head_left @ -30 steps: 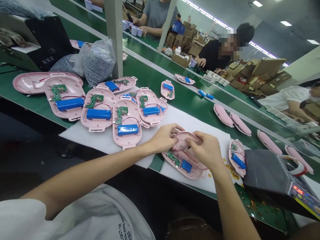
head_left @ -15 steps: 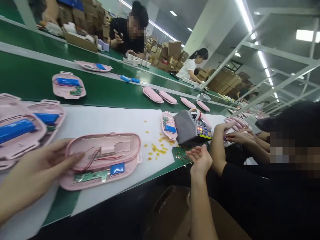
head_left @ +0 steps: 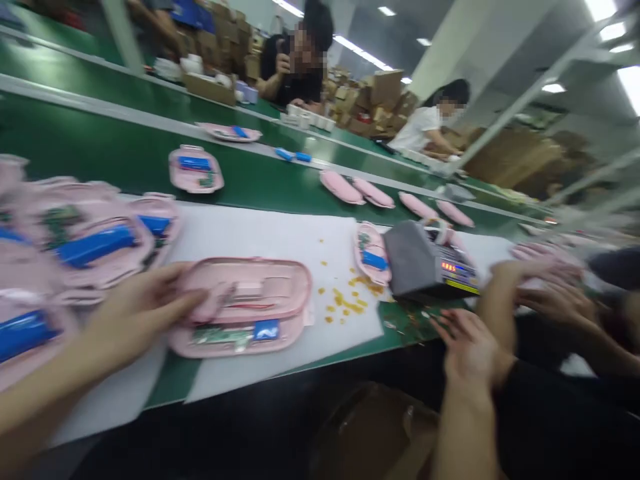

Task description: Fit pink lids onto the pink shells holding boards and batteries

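My left hand is closed on the left end of a pink plastic shell half, thumb on top. This half overlaps a second pink shell, which carries a green circuit board and a small blue battery. Thin red wires lie inside the upper half. My right hand is raised palm up near the table edge, fingers apart, with nothing visible in it. Just beyond it stands a grey tape dispenser with a red display.
Pink shells with blue batteries are piled at left. Yellow tape bits lie scattered on the white sheet. A shell with a board leans by the dispenser. A co-worker's arms are close on the right.
The view has swung left, so everything sits further right in the picture. My left hand still grips the shell half; my right hand stays raised with its fingers apart.
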`<state>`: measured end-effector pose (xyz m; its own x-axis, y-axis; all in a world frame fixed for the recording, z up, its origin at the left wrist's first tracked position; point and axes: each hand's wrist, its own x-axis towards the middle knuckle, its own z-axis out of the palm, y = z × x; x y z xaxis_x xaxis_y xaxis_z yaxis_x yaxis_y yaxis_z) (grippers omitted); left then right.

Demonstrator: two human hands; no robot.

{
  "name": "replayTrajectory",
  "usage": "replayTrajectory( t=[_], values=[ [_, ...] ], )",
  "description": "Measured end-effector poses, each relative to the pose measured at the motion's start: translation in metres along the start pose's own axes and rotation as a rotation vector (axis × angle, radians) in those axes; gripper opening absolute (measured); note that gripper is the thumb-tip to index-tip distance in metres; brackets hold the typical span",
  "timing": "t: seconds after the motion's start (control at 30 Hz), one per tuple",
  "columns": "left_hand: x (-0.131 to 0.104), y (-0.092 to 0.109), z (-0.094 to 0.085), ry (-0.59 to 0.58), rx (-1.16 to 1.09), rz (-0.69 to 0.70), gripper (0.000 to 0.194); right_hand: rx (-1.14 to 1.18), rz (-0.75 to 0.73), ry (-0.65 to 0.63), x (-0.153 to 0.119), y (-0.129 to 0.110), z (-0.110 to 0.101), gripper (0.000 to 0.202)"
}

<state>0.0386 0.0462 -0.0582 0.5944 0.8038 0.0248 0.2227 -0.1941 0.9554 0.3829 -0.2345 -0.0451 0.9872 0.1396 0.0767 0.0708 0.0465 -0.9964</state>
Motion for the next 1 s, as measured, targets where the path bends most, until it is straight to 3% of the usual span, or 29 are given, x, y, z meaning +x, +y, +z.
replayTrajectory(
  t=[0.07,0.1,0.2,0.27,0.33,0.43,0.67,0.73,0.8,0.9,0.97,1.0],
  values=[
    [-0.005,0.016,0.003,-0.042,-0.027,-0.034,0.032,-0.084,-0.207,-0.138,-0.035,-0.016,0.027,0.018],
    [-0.005,0.021,0.003,-0.086,-0.097,-0.054,0.029,-0.162,-0.340,-0.269,-0.054,-0.027,0.047,0.015],
    [-0.005,0.024,0.004,-0.157,-0.299,-0.029,0.026,-0.447,-0.787,-0.814,-0.105,-0.057,0.123,0.015],
    [-0.006,0.020,0.004,-0.162,-0.350,0.015,0.024,-0.574,-0.965,-1.123,-0.126,-0.065,0.172,0.017],
    [-0.008,0.017,0.004,-0.154,-0.353,0.053,0.021,-0.661,-1.051,-1.276,-0.134,-0.062,0.207,0.019],
    [-0.010,0.015,0.002,-0.134,-0.323,0.069,0.018,-0.775,-1.144,-1.296,-0.133,-0.052,0.228,0.019],
    [-0.009,0.006,0.006,-0.081,-0.254,0.125,0.018,-0.872,-1.294,-1.158,-0.145,-0.044,0.232,0.019],
    [-0.009,0.002,0.007,-0.073,-0.250,0.132,0.018,-0.891,-1.198,-1.040,-0.143,-0.046,0.236,0.022],
    [-0.011,0.000,0.008,-0.052,-0.238,0.123,0.019,-0.904,-0.986,-0.976,-0.134,-0.051,0.241,0.031],
    [-0.012,0.001,0.008,0.001,-0.221,0.099,0.018,-0.827,-0.627,-1.151,-0.115,-0.060,0.246,0.037],
    [-0.011,0.002,0.008,-0.002,-0.198,0.114,0.023,-0.745,-0.553,-1.284,-0.108,-0.063,0.243,0.026],
    [-0.011,0.003,0.009,-0.019,-0.177,0.140,0.022,-0.718,-0.596,-1.305,-0.108,-0.064,0.239,0.021]
  ],
)
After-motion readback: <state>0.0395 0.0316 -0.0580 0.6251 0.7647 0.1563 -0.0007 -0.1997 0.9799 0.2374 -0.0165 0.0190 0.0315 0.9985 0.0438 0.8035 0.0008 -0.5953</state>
